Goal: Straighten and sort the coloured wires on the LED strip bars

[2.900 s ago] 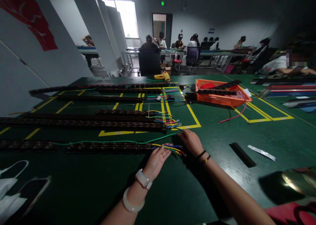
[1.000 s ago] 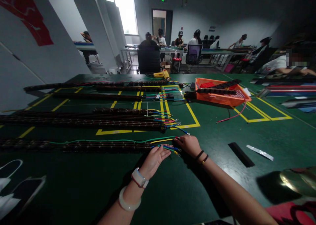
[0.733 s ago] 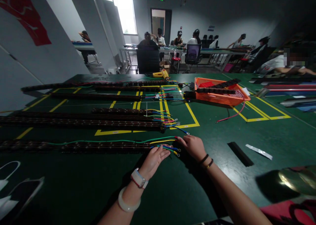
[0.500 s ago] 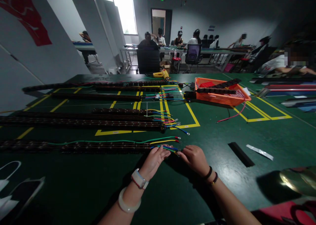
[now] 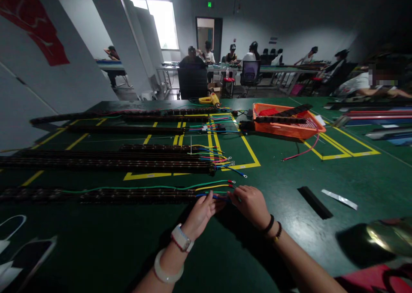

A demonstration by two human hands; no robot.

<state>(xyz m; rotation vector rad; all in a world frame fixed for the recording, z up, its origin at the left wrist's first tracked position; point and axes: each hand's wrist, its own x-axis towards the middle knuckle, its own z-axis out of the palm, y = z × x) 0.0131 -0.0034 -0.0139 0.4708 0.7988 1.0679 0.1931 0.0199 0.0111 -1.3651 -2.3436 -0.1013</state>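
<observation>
Thin blue wires (image 5: 202, 195) emerge from the right-hand end of a dark, segmented strip (image 5: 138, 196) lying lengthwise on the green table (image 5: 273, 250); they run into the left grip (image 5: 201, 213), which is lightly closed on them, thumb above and fingers curved below. The right grip (image 5: 252, 203) has thumb and fingertips drawn together at the wires' far ends. Those ends are covered by its fingers, so how many wires it pinches is impossible to tell; the strip's far end runs off at the left edge. Just beyond the hands lie a green wire (image 5: 141, 187) and a yellow wire (image 5: 214, 188), both with red-sleeved ends. Farther back are more dark strips (image 5: 106, 164), a yellow heat gun (image 5: 210, 100) and an orange basket (image 5: 289, 132); a black piece (image 5: 314, 202) and a pale strip (image 5: 339, 199) lie right of the hands.
</observation>
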